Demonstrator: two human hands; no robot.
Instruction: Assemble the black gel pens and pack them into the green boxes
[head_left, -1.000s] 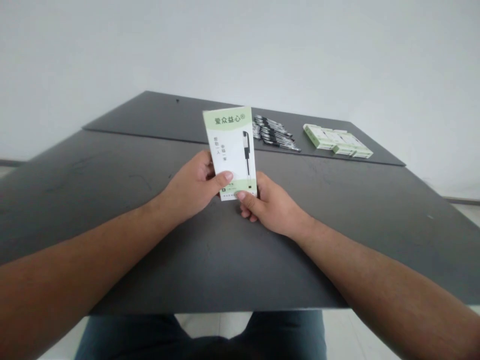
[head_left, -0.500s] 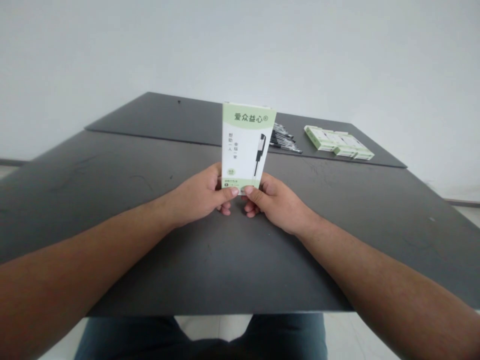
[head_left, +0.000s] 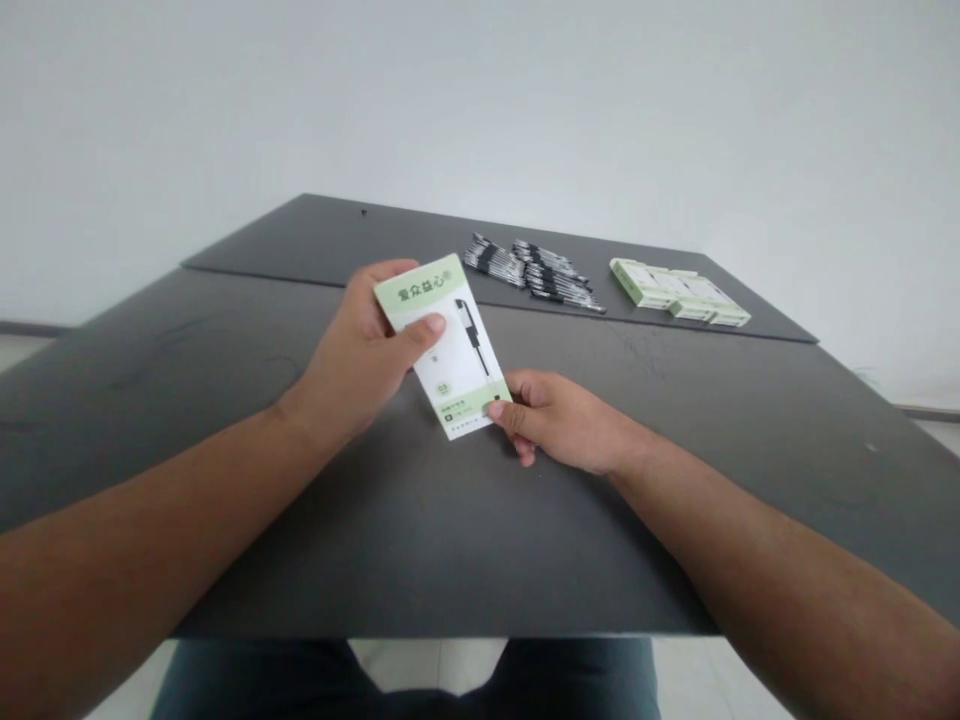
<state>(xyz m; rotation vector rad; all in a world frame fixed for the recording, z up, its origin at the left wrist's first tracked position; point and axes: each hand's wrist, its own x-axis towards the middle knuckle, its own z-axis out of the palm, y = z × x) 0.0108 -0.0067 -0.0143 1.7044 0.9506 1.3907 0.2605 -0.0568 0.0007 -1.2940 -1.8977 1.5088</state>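
Note:
A flat white and light-green pen box (head_left: 466,395) with a black pen printed on its front is held tilted above the table, its top leaning left. My left hand (head_left: 367,345) grips it by the upper left side, thumb across the front and fingers behind. At the lower right corner my right hand (head_left: 555,415) pinches the box between thumb and fingers. The fingers behind the box are partly hidden. Whether anything is inside the box cannot be seen.
On the raised back strip of the dark grey table (head_left: 420,550) lie several clear and black pens (head_left: 559,275) in bunches. To their right rest several green and white pen boxes (head_left: 675,290). A tiny dark bit (head_left: 364,212) lies at the back left. A pale wall (head_left: 480,110) stands behind.
The box has tipped from upright to leaning left. My left hand has slid from its bottom edge to its upper left side; my right hand keeps the lower corner. More pens now show.

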